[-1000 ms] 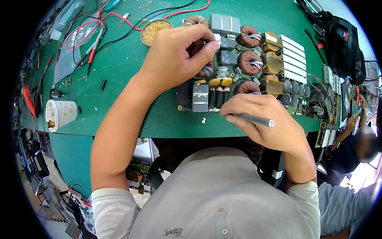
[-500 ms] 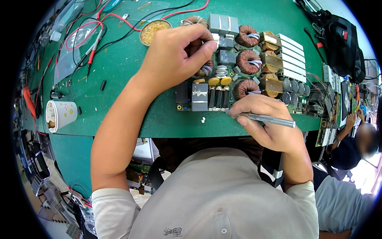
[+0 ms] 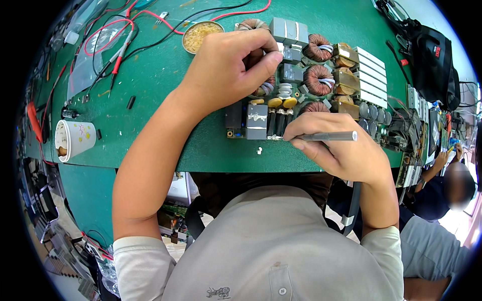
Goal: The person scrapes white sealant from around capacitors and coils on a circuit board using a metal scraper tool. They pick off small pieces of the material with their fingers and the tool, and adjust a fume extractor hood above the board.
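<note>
A large circuit board (image 3: pixel 239 134) lies on the table, crowded with copper-wound ring coils (image 3: pixel 320 80), grey blocks (image 3: pixel 257 129) and yellow discs (image 3: pixel 289 103). Over its left side my left hand (image 3: pixel 226 67) is closed, thumb and forefinger pinched beside small dark grey blocks (image 3: pixel 291 73); whatever lies between the fingertips is hidden. My right hand (image 3: pixel 346 150) grips a silver pen-shaped tool (image 3: pixel 331 136) at the board's near edge. The tool's tip is mostly covered by the fingers, close to black upright parts (image 3: pixel 279 123) with white paste at their base.
A round tin of yellowish-brown stuff (image 3: pixel 193 40) stands behind my left hand. At left are a paper cup (image 3: pixel 75 141) and red and black probe leads (image 3: pixel 116 65). A white crumb (image 3: pixel 259 150) lies before the board. Right hold a black bag (image 3: pixel 434 60) and another person (image 3: pixel 437 188).
My right hand has shifted slightly left and up along the board's near edge, and the tool lies more level. The left hand stays at the same parts. The whole view has shifted a little.
</note>
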The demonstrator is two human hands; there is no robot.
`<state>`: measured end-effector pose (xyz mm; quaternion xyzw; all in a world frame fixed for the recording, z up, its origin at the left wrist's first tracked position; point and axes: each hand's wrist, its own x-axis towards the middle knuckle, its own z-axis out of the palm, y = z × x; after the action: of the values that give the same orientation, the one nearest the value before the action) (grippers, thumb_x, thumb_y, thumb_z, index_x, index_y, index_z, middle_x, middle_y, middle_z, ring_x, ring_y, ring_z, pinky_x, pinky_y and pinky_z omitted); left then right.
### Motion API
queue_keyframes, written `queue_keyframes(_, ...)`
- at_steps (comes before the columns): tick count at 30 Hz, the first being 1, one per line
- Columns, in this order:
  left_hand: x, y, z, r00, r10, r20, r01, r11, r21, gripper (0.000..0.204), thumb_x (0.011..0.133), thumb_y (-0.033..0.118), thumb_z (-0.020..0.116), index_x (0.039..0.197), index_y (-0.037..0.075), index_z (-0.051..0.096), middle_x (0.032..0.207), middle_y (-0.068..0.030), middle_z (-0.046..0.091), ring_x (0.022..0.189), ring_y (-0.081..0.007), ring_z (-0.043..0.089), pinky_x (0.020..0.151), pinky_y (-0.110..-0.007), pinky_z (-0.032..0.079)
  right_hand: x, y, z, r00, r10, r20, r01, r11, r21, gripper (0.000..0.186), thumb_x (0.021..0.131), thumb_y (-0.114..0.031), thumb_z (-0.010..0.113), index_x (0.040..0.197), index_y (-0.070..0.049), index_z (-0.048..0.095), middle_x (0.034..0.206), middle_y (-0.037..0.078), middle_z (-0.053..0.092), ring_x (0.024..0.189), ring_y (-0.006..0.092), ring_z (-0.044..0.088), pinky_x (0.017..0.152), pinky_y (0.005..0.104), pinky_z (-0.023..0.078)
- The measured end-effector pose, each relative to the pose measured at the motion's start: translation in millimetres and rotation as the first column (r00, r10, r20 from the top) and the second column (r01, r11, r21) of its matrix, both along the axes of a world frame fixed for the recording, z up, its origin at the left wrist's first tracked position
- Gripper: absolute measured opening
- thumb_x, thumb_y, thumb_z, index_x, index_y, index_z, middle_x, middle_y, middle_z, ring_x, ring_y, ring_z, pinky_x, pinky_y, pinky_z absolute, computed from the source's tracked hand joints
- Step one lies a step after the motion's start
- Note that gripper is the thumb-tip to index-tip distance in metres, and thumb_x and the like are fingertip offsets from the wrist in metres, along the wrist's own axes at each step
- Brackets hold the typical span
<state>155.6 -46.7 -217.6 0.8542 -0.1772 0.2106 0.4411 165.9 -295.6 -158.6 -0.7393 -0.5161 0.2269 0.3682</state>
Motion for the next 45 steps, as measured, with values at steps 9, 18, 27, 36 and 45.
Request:
queue_keyframes(9,-0.8,-0.9,-0.2,0.999,0.012,-0.053,-0.013,1.0,-0.004,0.013,0.095,0.013,0.075,0.096,0.001,0.071,0.071,0.0003,0.063,0.061,-0.0047,0.056,0.055,-0.023,0.045,-2.6,7.7,1.7,0.996,0.049,0.072,-0.038,0.988,-0.148,0.017,0.09,-0.006,0.072,0.105,-0.002,0.065,0.099,0.013,0.071,0.089,0.0366,0.067,0.078,0.0435,0.054)
queue_keyframes(18,0.3,0.4,-1.2,0.999,-0.001,-0.048,0.001,1.0,-0.015,0.014,0.095,0.014,0.075,0.097,0.001,0.071,0.072,-0.0002,0.064,0.062,-0.0043,0.057,0.056,-0.023,0.046,-26.2,-5.7,-8.2,0.975,-0.21,0.077,0.211,0.978,-0.001,0.015,0.091,-0.01,0.075,0.105,-0.003,0.074,0.098,0.012,0.075,0.084,0.0344,0.071,0.076,0.0418,0.058)
queue_keyframes(27,-0.7,-0.2,0.0,0.999,0.011,-0.048,-0.011,1.0,0.018,0.012,0.095,0.012,0.075,0.097,0.001,0.071,0.073,-0.0006,0.065,0.063,-0.0051,0.059,0.057,-0.023,0.047,-43.7,-19.8,-29.0,0.932,-0.36,0.035,0.348,0.919,0.184,0.011,0.091,-0.006,0.076,0.1,0.0,0.074,0.09,0.013,0.075,0.076,0.0307,0.073,0.07,0.0363,0.059)
queue_keyframes(36,-1.4,-1.3,2.3,0.998,0.028,-0.052,-0.028,1.0,0.002,0.012,0.094,0.013,0.074,0.096,0.002,0.071,0.068,0.0013,0.062,0.06,-0.0046,0.053,0.055,-0.023,0.042,-69.6,-29.2,-62.8,0.795,-0.515,-0.321,0.595,0.765,0.247,0.015,0.096,-0.006,0.073,0.106,0.005,0.074,0.093,0.017,0.077,0.081,0.0228,0.075,0.071,0.0311,0.06)
queue_keyframes(45,-0.4,-2.3,4.4,0.998,0.04,-0.046,-0.039,0.999,0.021,0.012,0.093,0.014,0.074,0.094,0.003,0.071,0.066,0.0017,0.059,0.058,-0.005,0.05,0.053,-0.024,0.039,-69.5,-30.0,-67.4,0.842,-0.491,-0.223,0.539,0.784,0.309,0.014,0.095,-0.003,0.072,0.107,0.004,0.074,0.097,0.017,0.077,0.084,0.0274,0.075,0.076,0.0345,0.06)
